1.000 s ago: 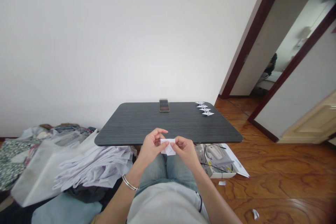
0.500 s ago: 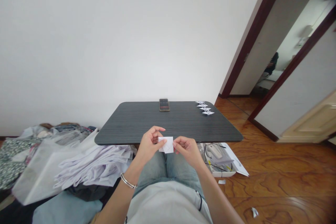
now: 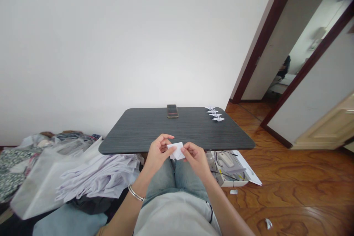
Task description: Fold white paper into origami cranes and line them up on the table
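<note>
A small folded white paper point(image 3: 177, 151) is held between both hands just in front of the near edge of a dark table point(image 3: 143, 132). My left hand point(image 3: 157, 153) pinches its left side with thumb and fingers; a silver bracelet sits on that wrist. My right hand point(image 3: 195, 156) pinches the right side. Both hands hover above my lap, over blue jeans.
A phone point(image 3: 172, 111) stands at the table's far edge, and several white paper cranes point(image 3: 215, 113) line its far right corner. Piled white fabric and bags point(image 3: 83, 177) lie at left. An open box with cables point(image 3: 229, 167) sits on the wooden floor at right, paper scraps nearby.
The paper has been turned and folded smaller between my fingers, and both hands have drawn slightly closer together. Nothing else has moved.
</note>
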Available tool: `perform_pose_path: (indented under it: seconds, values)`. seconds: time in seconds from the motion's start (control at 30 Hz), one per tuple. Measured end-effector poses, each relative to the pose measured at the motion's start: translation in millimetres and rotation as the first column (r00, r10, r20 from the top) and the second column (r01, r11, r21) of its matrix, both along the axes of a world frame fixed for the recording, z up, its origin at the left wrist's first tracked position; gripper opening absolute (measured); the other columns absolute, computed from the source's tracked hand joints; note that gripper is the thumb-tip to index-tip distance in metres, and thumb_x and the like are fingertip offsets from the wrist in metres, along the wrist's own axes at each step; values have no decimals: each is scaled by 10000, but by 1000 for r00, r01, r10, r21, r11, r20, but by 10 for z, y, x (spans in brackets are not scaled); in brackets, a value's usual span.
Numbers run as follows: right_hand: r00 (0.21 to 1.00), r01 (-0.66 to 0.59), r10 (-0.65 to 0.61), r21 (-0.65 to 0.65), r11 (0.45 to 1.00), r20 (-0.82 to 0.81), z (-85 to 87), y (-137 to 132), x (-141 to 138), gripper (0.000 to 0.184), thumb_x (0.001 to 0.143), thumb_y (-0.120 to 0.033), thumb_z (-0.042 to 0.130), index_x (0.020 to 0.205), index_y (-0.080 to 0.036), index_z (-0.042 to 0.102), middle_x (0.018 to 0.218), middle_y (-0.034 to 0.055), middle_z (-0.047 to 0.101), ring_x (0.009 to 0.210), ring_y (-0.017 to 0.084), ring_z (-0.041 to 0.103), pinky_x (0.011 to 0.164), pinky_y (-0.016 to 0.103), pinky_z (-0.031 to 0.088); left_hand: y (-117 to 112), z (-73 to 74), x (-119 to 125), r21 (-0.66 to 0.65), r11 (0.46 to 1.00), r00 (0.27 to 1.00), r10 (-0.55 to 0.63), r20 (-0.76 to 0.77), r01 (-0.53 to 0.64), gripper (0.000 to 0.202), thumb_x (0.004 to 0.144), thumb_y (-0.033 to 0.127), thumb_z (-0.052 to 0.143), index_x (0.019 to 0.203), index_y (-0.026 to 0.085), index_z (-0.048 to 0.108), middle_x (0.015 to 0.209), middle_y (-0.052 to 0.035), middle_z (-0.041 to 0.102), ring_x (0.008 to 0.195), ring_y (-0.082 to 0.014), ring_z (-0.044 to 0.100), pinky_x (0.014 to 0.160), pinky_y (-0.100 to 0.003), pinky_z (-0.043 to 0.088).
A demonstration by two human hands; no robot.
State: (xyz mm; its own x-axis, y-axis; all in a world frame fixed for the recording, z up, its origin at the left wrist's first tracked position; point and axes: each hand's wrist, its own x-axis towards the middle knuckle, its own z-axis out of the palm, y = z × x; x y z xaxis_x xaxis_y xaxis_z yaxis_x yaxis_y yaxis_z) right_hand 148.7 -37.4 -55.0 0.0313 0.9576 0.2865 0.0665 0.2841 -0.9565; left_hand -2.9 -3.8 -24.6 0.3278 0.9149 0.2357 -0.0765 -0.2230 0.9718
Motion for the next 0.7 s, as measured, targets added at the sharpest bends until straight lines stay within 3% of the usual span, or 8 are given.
perform_pose_path:
  seconds: [0.23, 0.7]
  values:
    - [981, 29, -48, 102, 994, 189, 27, -52, -35, 238, 849, -341, 492, 672, -193, 550, 588, -11, 533, 545, 128, 503, 506, 208, 405, -19, -9, 17, 22, 998, 994, -50, -95, 52, 371, 710, 248, 657, 1035, 144, 510, 625, 44, 538, 547, -91, 512, 533, -203, 393]
    - [992, 38, -48, 89, 995, 115, 20, -20, 12, 280, 843, -388, 480, 646, -190, 504, 563, -20, 506, 512, 116, 479, 471, 201, 396, 56, 41, -189, -89, 991, 994, -102, -40, 98, 450, 691, 241, 687, 1080, 142, 484, 657, 20, 604, 611, -107, 562, 611, -223, 411]
